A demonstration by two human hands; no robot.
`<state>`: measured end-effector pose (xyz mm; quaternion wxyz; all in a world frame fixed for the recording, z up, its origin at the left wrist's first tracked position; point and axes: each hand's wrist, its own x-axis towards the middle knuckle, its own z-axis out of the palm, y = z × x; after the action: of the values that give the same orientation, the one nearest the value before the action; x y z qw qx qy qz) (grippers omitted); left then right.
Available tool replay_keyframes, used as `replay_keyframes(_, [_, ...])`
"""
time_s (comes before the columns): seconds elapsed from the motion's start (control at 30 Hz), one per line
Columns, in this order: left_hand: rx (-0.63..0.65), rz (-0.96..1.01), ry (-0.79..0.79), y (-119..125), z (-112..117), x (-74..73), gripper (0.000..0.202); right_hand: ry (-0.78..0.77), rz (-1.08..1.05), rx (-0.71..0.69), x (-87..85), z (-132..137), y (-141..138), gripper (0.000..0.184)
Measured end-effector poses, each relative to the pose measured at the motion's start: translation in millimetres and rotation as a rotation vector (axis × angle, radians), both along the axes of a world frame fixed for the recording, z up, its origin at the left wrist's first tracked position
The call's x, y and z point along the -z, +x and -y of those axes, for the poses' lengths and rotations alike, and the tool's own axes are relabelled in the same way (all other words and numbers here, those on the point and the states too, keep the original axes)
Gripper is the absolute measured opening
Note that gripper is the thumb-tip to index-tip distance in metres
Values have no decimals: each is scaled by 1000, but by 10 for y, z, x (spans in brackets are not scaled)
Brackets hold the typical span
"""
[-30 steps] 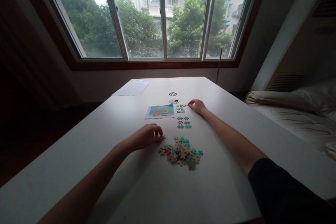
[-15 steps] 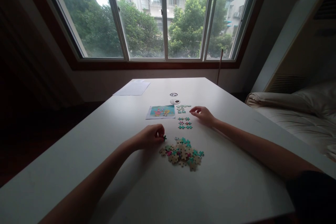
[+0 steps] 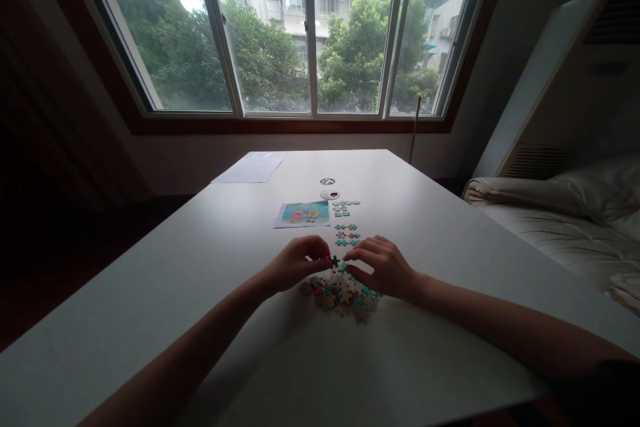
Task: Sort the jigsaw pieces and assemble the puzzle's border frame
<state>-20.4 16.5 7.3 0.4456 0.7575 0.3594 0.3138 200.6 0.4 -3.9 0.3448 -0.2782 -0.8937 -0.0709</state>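
Observation:
A heap of loose jigsaw pieces [image 3: 337, 297], teal, pink and tan, lies on the white table [image 3: 250, 347]. My left hand [image 3: 299, 262] pinches a small dark puzzle piece [image 3: 334, 260] just above the heap's far edge. My right hand [image 3: 383, 267] hovers over the heap's right side with its fingers curled, fingertips touching the same piece. Beyond the hands, sorted teal pieces lie in short rows [image 3: 347, 235], with another small group [image 3: 343, 207] farther back. A colourful reference picture [image 3: 303, 213] lies flat to their left.
A small round object [image 3: 329, 195] and a dark ring mark [image 3: 327, 181] sit behind the picture. A white sheet of paper [image 3: 249, 170] lies at the table's far left. A bed with light bedding [image 3: 565, 213] stands right of the table; a large window is ahead.
My right hand drew back from the far rows to the heap and met my left hand. My left hand lifted the small piece and shifted it right.

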Motion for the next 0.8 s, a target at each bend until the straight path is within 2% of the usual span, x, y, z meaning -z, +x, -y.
replay_keyframes(0.2, [-19,48,-120,102,84,-6,26,-10,-12,1,28,20,-3,14])
replay_keyframes(0.37, [1,59,-138,133,107,-13,27,2,-24,-15,32,12,12,13])
replay_keyframes(0.67, [26,-30,-57,85,104,-41,23,46,-41,-88,15,-14,15,10])
replay_keyframes(0.8, [29,-233,105,-65,72,-78,18,136,-130,-59,-56,-105,142,5])
